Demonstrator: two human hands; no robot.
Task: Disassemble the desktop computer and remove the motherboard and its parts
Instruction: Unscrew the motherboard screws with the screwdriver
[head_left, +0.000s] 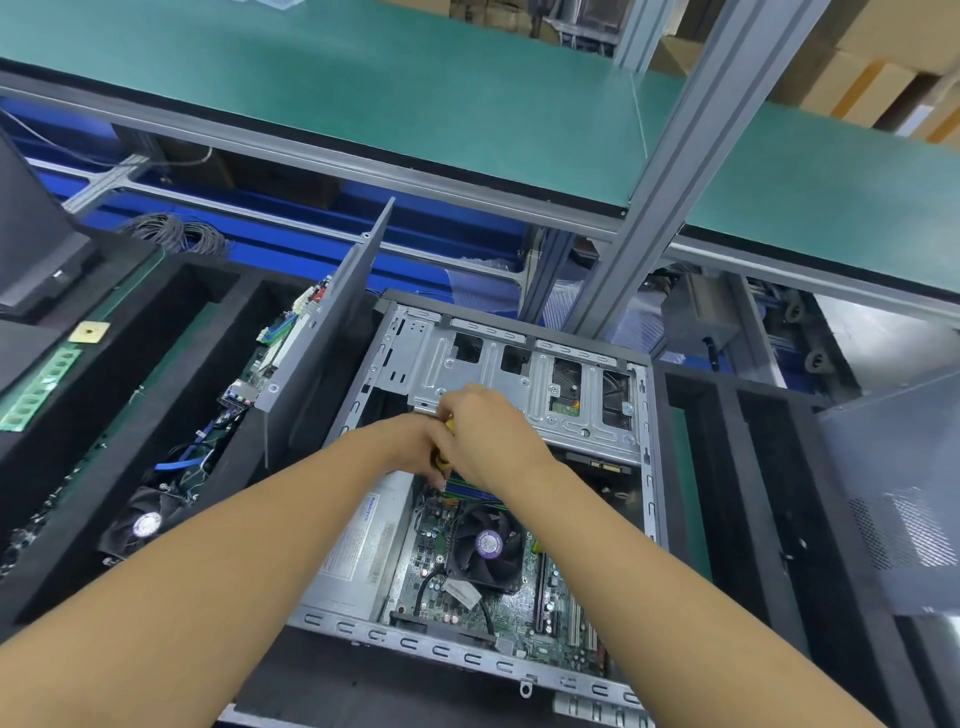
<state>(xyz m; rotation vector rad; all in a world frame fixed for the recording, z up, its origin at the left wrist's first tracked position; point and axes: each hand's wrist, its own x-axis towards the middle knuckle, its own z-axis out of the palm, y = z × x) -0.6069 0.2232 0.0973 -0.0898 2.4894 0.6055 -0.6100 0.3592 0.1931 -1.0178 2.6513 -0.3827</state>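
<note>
An open grey desktop case (647, 467) lies in front of me. Inside it are the green motherboard (519, 618), a black CPU fan (485, 545), a silver power supply (363, 545) and a metal drive cage (519, 384). My right hand (493, 431) and my left hand (415, 447) meet over the memory slots, just below the cage. Both hold a yellow-and-black tool handle (445, 460), mostly hidden by the fingers. The tool's tip is out of sight.
A removed side panel (322, 338) leans at the case's left. Black foam trays on the left hold another motherboard (249, 384), a loose fan (140, 519) and a memory stick (39, 389). Another panel (893, 493) stands at right. An aluminium post (670, 171) rises behind.
</note>
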